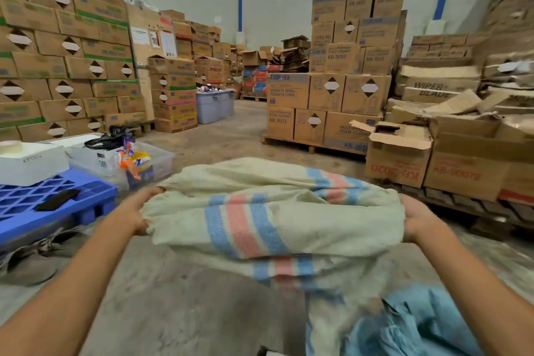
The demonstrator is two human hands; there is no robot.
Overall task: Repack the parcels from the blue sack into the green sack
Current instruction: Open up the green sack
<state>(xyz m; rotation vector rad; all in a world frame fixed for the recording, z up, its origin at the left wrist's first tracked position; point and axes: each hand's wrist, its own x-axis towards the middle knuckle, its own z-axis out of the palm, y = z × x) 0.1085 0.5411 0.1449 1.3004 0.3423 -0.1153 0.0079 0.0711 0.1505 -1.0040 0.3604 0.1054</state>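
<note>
I hold a pale greenish-white woven sack [332, 225] with blue and pink stripes stretched out in front of me above the floor. My left hand [135, 211] grips its left edge and my right hand [419, 220] grips its right edge. The sack's lower part hangs down toward me. A light blue sack [416, 324] lies crumpled at the bottom right, partly under the striped one. No parcels show in either sack.
A blue plastic pallet [17, 208] with a black phone [57, 199] and white box [29, 162] sits left. Clear bins [156, 162] stand beyond it. Stacked cartons on pallets [326, 101] rise ahead and right, an open carton [398, 159] nearby. Concrete floor [202, 136] runs down the aisle.
</note>
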